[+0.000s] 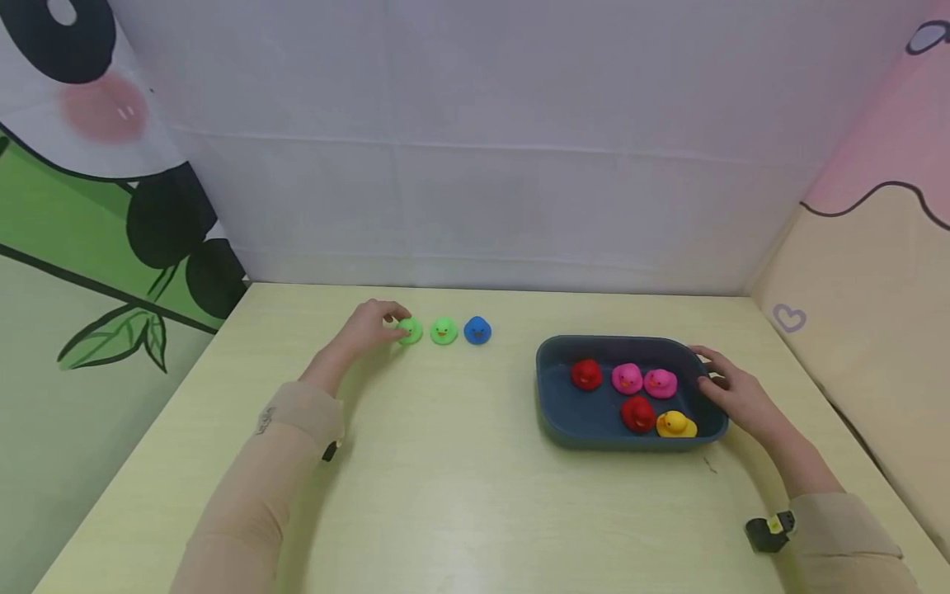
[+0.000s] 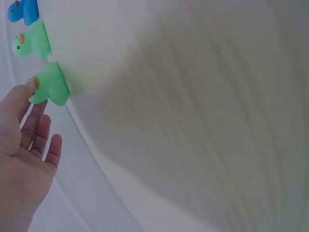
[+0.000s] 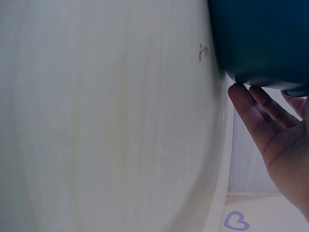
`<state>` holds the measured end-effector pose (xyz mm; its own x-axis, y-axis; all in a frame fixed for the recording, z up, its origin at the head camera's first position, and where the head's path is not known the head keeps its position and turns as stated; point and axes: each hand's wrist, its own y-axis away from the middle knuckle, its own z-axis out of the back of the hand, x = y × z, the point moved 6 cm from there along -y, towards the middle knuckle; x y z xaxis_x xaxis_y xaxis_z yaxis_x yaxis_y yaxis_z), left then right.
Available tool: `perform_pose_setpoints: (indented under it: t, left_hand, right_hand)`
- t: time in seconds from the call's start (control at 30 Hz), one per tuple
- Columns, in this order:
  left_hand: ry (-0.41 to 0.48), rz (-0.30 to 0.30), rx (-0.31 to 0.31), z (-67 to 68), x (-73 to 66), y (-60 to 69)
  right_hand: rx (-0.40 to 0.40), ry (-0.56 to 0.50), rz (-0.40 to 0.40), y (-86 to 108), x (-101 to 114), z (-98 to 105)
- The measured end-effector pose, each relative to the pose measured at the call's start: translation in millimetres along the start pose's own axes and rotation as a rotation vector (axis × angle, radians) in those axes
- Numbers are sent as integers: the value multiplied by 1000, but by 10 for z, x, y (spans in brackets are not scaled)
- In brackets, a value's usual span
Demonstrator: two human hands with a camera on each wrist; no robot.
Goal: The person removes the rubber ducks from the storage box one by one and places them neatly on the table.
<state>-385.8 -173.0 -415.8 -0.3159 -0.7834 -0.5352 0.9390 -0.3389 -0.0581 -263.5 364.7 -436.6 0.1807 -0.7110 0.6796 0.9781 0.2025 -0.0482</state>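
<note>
At the left end of a short row, my left hand (image 1: 371, 324) pinches the head of a light green rubber duck (image 2: 54, 84) between thumb and fingertips; the duck rests on the table. Beside it sit another green rubber duck (image 1: 444, 332) and a blue rubber duck (image 1: 477, 331). My right hand (image 1: 742, 399) grips the right end of a dark blue tray (image 1: 586, 431), with fingers against its outer wall (image 3: 270, 43) and the thumb at the rim. Inside the tray lie two red ducks (image 1: 586, 374), two pink ducks (image 1: 627, 379) and a yellow duck (image 1: 676, 425).
The pale wooden table (image 1: 445, 495) ends at a white cloth wall (image 1: 482, 206) just behind the row of ducks. Printed panels stand at the left (image 1: 111, 355) and right (image 1: 853, 289) sides. A small dark mark (image 3: 203, 52) is on the table near the tray.
</note>
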Motion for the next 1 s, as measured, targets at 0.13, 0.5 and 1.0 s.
perform_pose_setpoints:
  t: [0.13,0.5,1.0]
  left_hand:
    - [-2,1,-1,-5,-7,-4]
    - [-7,17,-11,21,-17,11]
    - [-26,-16,-60,110,-178,125]
  right_hand:
    - [-1,-4,4,-1,0,3]
    - [9,-2,-2,-23,6,-4]
    - [16,10,-4,-29,-26,3]
